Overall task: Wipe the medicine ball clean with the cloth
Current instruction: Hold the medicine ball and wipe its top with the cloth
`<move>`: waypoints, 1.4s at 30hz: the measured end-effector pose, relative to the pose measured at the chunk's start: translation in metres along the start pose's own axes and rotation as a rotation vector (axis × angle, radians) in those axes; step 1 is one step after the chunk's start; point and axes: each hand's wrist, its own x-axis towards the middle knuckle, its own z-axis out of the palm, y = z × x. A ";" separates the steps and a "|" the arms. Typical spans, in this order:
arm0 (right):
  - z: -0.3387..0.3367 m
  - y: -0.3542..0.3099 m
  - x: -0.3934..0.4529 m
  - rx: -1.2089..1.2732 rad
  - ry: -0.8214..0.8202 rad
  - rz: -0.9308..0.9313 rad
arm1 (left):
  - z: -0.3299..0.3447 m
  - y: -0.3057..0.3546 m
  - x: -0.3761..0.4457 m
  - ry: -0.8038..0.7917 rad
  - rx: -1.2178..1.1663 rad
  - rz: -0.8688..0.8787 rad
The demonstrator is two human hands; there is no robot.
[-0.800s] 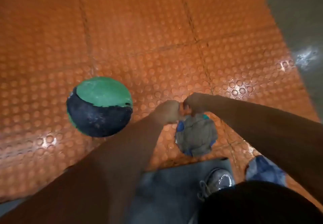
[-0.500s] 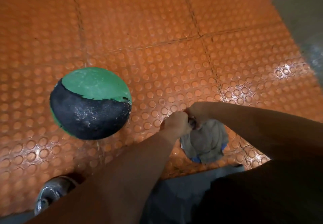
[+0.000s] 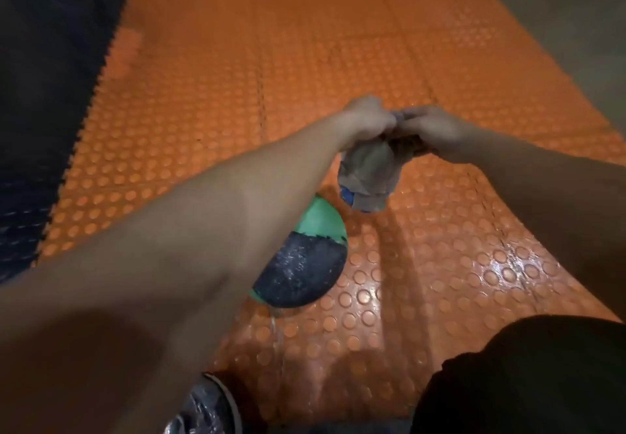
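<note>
Green-black ball (image 3: 305, 257), orange studded mat (image 3: 338, 61)

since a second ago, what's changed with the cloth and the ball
The view swung: the medicine ball now shows nearer the person, partly behind the left forearm, and the hands with the cloth sit beyond it. No sign the ball itself rolled. As before, the left hand and right hand grip the bunched grey cloth at its top, clear of the ball, above the orange studded mat.
</note>
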 end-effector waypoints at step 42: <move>0.118 -0.227 -0.253 -1.301 0.126 -0.657 | -0.125 -0.019 -0.306 0.326 -0.949 0.147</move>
